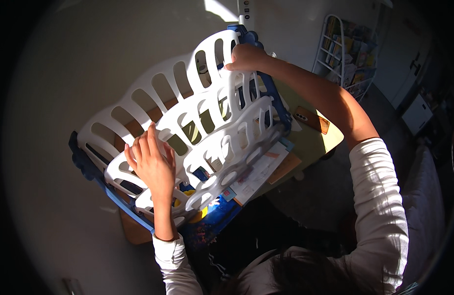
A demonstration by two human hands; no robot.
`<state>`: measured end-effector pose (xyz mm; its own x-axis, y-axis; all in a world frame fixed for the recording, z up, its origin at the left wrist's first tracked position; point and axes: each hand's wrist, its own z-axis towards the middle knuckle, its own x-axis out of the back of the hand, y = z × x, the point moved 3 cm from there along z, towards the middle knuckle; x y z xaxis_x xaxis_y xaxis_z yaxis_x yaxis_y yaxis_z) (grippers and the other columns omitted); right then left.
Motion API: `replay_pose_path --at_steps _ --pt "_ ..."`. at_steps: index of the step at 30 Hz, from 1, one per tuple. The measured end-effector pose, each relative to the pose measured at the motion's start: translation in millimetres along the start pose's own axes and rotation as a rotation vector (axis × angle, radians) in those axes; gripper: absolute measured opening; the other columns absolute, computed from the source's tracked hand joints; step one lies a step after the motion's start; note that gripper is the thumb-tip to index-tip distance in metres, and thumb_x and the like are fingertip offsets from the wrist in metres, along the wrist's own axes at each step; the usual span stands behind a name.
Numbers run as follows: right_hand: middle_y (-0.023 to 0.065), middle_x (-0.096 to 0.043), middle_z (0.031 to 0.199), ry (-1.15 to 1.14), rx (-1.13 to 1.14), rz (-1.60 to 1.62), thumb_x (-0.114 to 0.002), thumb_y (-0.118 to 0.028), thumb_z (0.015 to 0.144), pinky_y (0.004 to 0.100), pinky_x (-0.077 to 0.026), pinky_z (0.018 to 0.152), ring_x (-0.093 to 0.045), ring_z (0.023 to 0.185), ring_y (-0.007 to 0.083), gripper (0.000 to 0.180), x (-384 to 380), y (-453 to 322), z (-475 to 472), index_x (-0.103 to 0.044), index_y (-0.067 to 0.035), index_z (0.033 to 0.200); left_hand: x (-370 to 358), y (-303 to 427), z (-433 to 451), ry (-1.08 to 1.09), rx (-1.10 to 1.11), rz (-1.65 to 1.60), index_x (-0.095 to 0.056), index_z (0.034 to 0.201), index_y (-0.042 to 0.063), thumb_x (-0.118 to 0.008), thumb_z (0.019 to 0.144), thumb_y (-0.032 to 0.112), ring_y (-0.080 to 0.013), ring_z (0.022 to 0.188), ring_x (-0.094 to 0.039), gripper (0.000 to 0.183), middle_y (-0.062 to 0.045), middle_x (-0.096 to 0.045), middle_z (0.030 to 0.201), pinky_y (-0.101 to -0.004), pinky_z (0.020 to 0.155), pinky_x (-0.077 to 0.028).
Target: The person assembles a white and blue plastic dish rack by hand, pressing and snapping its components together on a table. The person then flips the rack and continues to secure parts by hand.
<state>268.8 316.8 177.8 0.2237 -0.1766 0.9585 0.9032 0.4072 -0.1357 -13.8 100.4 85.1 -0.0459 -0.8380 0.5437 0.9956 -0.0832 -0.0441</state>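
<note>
A tiered plastic rack [212, 94] with white slatted panels and blue side frames stands tilted before me. My right hand [246, 58] is closed on the white panel at its upper right corner, beside the blue side frame [273, 88]. At the lower left, my left hand [153, 160] lies against a white tier with its fingers extended upward and thumb apart. Whether those fingers grip the tier's edge cannot be told. Strong sunlight washes out parts of the white slats.
Under the rack is a green-topped table [332, 136] with a smartphone [312, 120], drawn-on paper sheets [256, 177] and a blue illustrated item [219, 214]. A wall [64, 92] rises behind the rack. A white wire bookshelf [345, 51] stands at the far right.
</note>
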Motion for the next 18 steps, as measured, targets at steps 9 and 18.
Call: replay_pose_path --at_steps 9,18 --pt "0.0142 -0.074 0.077 0.222 -0.196 0.298 -0.079 -0.030 0.079 0.0414 -0.057 0.074 -0.074 0.081 0.0270 0.027 -23 10 -6 -0.078 -0.005 0.087 0 1 1 0.004 -0.003 -0.015 -0.055 0.140 0.008 -0.067 0.083 0.008 -0.0274 0.120 -0.056 0.058 -0.010 -0.062 0.118 -0.0506 0.120 -0.023" --pt "0.0082 -0.072 0.096 0.698 0.049 0.411 -0.068 -0.008 0.090 0.0364 -0.055 0.074 -0.071 0.085 0.0218 0.004 24 1 -37 -0.065 -0.006 0.089 1 0 0 -0.003 -0.002 -0.001 -0.055 0.140 0.009 -0.067 0.084 0.010 -0.0277 0.120 -0.056 0.058 -0.010 -0.062 0.119 -0.0507 0.120 -0.022"
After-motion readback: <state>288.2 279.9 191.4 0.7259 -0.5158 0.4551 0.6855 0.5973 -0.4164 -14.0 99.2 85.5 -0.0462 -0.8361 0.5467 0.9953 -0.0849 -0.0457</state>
